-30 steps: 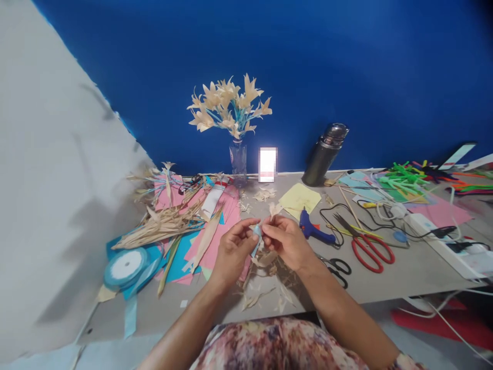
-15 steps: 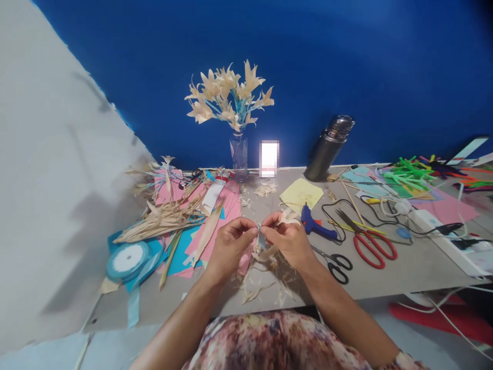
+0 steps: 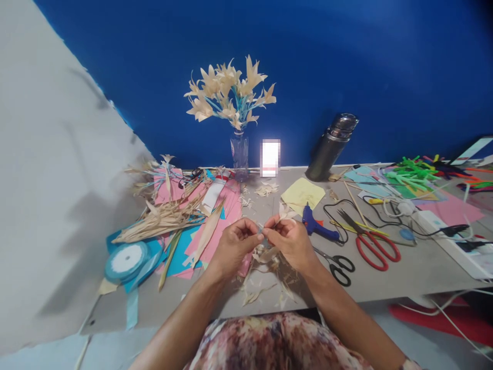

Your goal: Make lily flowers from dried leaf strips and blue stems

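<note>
Left hand [image 3: 239, 243] and right hand [image 3: 289, 240] pinching bluish strip [image 3: 260, 230]; slackened fingertip grip could let strip slip.

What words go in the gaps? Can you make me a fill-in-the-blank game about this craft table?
Of the two hands, the ____ one is nearer the glue gun.
The scissors closest to the power strip have ____ handles.
The paper at the glue gun's nozzle is ____.
The ribbon spool lies on the table's ____ side.

Missing words: right; red; yellow; left.
</note>
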